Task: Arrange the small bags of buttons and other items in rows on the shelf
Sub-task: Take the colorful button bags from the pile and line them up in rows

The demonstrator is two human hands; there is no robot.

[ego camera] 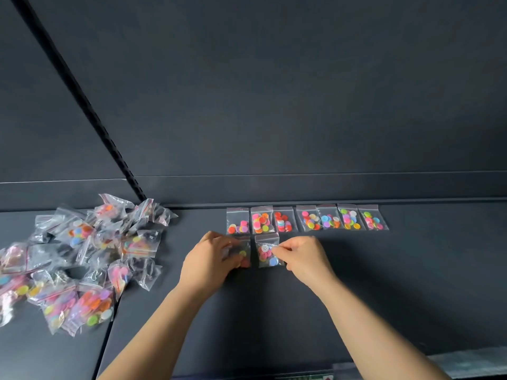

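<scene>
Button bag (pixel 266 252) in right grip (pixel 301 259), beside second bag (pixel 243 254) in left grip (pixel 210 259)

Multicoloured buttons (pixel 262 222), dark grey shelf (pixel 384 283)

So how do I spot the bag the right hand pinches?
On the dark shelf, a row of seven bags lines the back. Just in front lie two more. It is the right bag, with a white button on top and a blue one below.

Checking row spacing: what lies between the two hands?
Head view: two clear plastic bags of coloured buttons, one held by the left hand, one pinched by the right hand.
</scene>
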